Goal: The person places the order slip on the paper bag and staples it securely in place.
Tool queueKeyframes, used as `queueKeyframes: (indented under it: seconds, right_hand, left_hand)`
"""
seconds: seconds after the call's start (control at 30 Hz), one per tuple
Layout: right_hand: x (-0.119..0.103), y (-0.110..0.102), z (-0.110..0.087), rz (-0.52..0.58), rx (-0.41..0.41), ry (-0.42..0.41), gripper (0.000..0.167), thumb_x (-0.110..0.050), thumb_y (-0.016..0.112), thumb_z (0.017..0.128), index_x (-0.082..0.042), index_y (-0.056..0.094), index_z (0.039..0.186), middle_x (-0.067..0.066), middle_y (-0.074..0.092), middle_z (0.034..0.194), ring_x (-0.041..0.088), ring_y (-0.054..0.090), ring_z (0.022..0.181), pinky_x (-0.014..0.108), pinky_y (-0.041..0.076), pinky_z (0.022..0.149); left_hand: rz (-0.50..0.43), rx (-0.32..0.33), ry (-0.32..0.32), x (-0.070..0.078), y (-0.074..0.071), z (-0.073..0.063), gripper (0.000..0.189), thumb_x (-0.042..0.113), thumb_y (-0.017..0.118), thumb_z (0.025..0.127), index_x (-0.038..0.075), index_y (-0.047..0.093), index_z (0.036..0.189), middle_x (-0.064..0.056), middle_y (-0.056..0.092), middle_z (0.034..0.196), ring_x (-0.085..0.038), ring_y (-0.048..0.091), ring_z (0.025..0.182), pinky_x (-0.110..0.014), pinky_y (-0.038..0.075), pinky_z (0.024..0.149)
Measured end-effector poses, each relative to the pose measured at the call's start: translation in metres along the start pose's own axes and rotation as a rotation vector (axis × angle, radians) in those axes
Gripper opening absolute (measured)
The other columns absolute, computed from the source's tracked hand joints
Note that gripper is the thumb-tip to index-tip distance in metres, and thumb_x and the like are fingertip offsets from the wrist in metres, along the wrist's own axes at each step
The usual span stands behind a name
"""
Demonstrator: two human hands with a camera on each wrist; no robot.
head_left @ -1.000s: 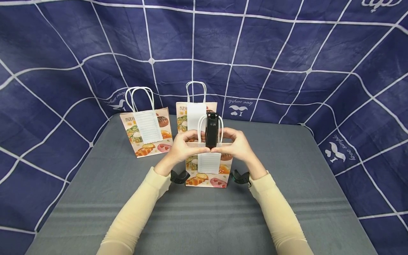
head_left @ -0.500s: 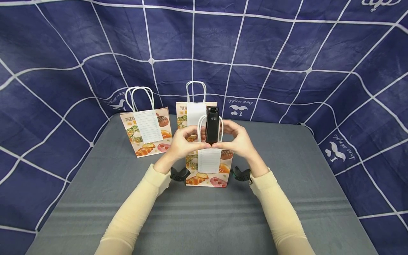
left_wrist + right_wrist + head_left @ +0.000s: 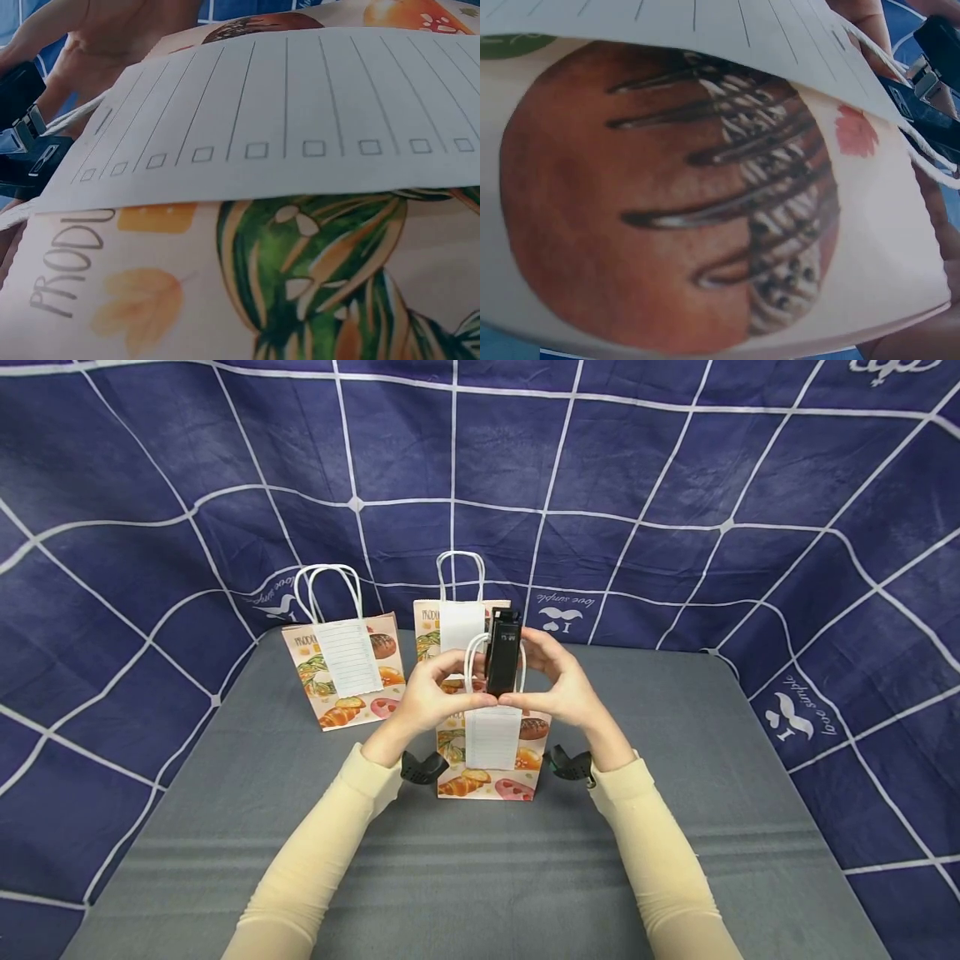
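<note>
A black stapler [image 3: 503, 656] stands upright over the top edge of a paper bag [image 3: 487, 787] printed with bread and squash. My left hand [image 3: 437, 689] and right hand [image 3: 564, 687] hold it from both sides, thumbs meeting at its lower end and fingers partly hidden behind. A lined paper slip [image 3: 492, 741] hangs on the bag's front below the thumbs. In the left wrist view the stapler [image 3: 26, 166] sits just off the slip's edge [image 3: 285, 97], its jaws apart. The right wrist view has the stapler [image 3: 919, 105] beside the white cord handle [image 3: 930, 154].
Behind stands a second bag [image 3: 427, 643] with a white slip [image 3: 461, 625]. To the left a third bag [image 3: 341, 717] leans slightly, bearing a lined slip [image 3: 349, 660]. Grey cloth [image 3: 480, 885] covers the table, and a blue checked cloth [image 3: 645, 468] hangs behind and around it.
Both hands have risen a little with the stapler, which has shifted slightly right and turned. The bag and its slip stay in place.
</note>
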State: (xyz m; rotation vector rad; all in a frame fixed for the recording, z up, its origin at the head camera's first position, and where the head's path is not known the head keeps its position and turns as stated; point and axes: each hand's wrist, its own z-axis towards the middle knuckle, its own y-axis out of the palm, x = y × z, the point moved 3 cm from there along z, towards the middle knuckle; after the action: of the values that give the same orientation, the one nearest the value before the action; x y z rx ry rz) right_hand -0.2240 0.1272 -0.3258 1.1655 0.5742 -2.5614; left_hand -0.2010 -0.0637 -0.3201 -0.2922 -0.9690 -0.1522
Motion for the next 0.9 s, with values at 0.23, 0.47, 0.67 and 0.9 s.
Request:
queueKeyframes:
  seconds: [0.23, 0.47, 0.67, 0.9]
  right_hand:
    - [0.0, 0.002, 0.001, 0.037, 0.014, -0.009, 0.079, -0.008, 0.083, 0.07, -0.036, 0.046, 0.134, -0.004, 0.055, 0.125, 0.019, 0.06, 0.101, 0.037, 0.044, 0.093]
    - [-0.004, 0.001, 0.006, 0.114, 0.047, -0.082, 0.073, -0.016, 0.082, 0.073, -0.023, 0.046, 0.136, 0.007, 0.053, 0.125, 0.025, 0.064, 0.097, 0.043, 0.049, 0.087]
    - [-0.007, -0.001, 0.008, 0.17, 0.085, -0.095, 0.072, -0.021, 0.081, 0.074, -0.018, 0.045, 0.136, 0.009, 0.051, 0.126, 0.025, 0.064, 0.095, 0.04, 0.051, 0.083]
    - [-0.01, -0.006, 0.005, 0.212, 0.178, -0.082, 0.071, -0.022, 0.083, 0.072, -0.009, 0.048, 0.132, 0.007, 0.058, 0.121, 0.023, 0.062, 0.1, 0.035, 0.05, 0.085]
  left_hand:
    - [0.001, 0.007, -0.016, -0.002, -0.002, -0.003, 0.043, -0.014, 0.076, 0.068, -0.013, 0.06, 0.107, -0.026, 0.064, 0.095, -0.034, 0.062, 0.083, -0.047, 0.047, 0.08]
    - [0.075, -0.015, -0.1, -0.039, -0.008, -0.015, 0.052, -0.003, 0.082, 0.067, -0.002, 0.063, 0.114, -0.015, 0.067, 0.104, -0.024, 0.062, 0.094, -0.041, 0.048, 0.085]
    - [0.206, -0.044, -0.154, -0.054, -0.016, -0.031, 0.046, 0.018, 0.084, 0.07, 0.009, 0.066, 0.111, -0.002, 0.065, 0.107, -0.016, 0.058, 0.098, -0.041, 0.047, 0.084]
    - [0.32, -0.063, -0.197, -0.06, -0.031, -0.044, 0.016, 0.018, 0.079, 0.077, 0.009, 0.069, 0.087, -0.002, 0.048, 0.066, -0.018, 0.042, 0.063, -0.028, 0.034, 0.056]
